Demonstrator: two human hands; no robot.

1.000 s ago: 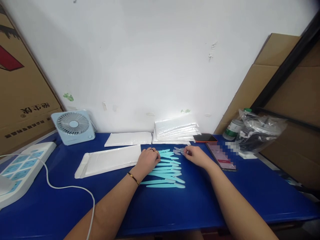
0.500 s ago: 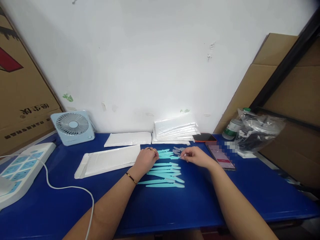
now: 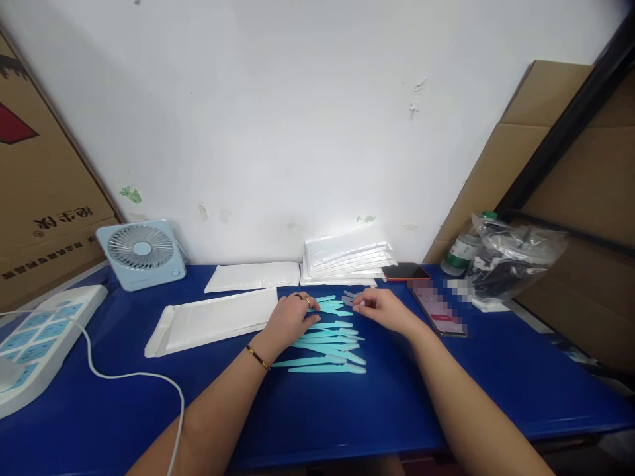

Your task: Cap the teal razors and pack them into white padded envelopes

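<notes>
Several teal eyebrow razors (image 3: pixel 327 361) lie side by side on the blue table, most with pale tips pointing right. Behind them is a smaller cluster of teal razors (image 3: pixel 330 304), next to a few translucent grey blade caps (image 3: pixel 348 299). My left hand (image 3: pixel 292 318) rests at the handle end of this cluster, thumb and index finger apart and nothing visibly gripped. On the other side, my right hand (image 3: pixel 381 308) is over the caps with its fingers bent together. Whatever lies between those fingertips is hidden.
White packets lie flat (image 3: pixel 218 320) at left and in a stack (image 3: pixel 347 254) against the wall. Two phones (image 3: pixel 405 272) are at right, near a bottle (image 3: pixel 461 254) and a plastic bag (image 3: pixel 516 264). A fan (image 3: pixel 143 254), power strip (image 3: pixel 49 337) and cable (image 3: pixel 133 376) occupy the left.
My left thumb has come away from the index finger. The right hand has shifted slightly left and back, from a razor's tip to over the grey caps.
</notes>
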